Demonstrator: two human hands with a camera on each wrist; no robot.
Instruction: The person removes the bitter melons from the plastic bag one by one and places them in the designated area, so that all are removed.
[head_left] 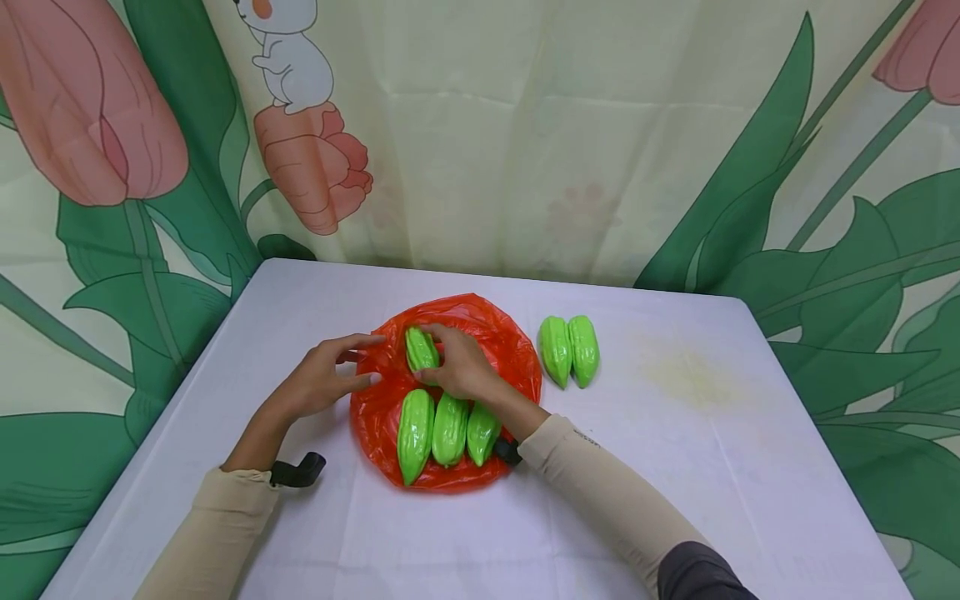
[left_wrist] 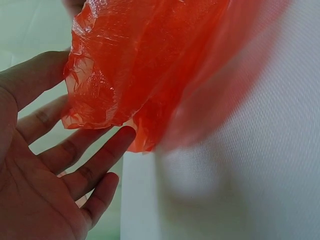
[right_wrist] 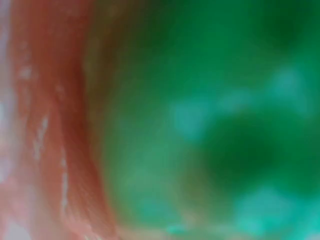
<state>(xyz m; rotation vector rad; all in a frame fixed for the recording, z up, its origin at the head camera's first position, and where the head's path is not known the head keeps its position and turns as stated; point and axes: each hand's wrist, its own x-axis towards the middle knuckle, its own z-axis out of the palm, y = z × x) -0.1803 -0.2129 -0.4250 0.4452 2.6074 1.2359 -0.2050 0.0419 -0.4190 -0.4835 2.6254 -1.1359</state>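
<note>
A red plastic bag [head_left: 517, 358] lies spread on the table, with several glossy green ridged gourds on it. My right hand [head_left: 461, 362] holds one green gourd [head_left: 422, 350] over the bag's upper left part, between thumb and fingers. Below that hand, three gourds [head_left: 416, 433] lie side by side. My left hand [head_left: 326, 379] is at the bag's left edge, thumb and fingers apart. In the left wrist view, the fingertips of this left hand [left_wrist: 55, 155] meet the crumpled red edge [left_wrist: 115, 75]. A blurred green surface [right_wrist: 210, 125] fills most of the right wrist view, hiding the right hand.
Two more green gourds [head_left: 570, 350] lie side by side on the white tablecloth [head_left: 637, 442], right of the bag. Behind the table hangs a curtain [head_left: 487, 167] printed with flowers and leaves. A faint yellowish stain [head_left: 686, 375] marks the cloth at right.
</note>
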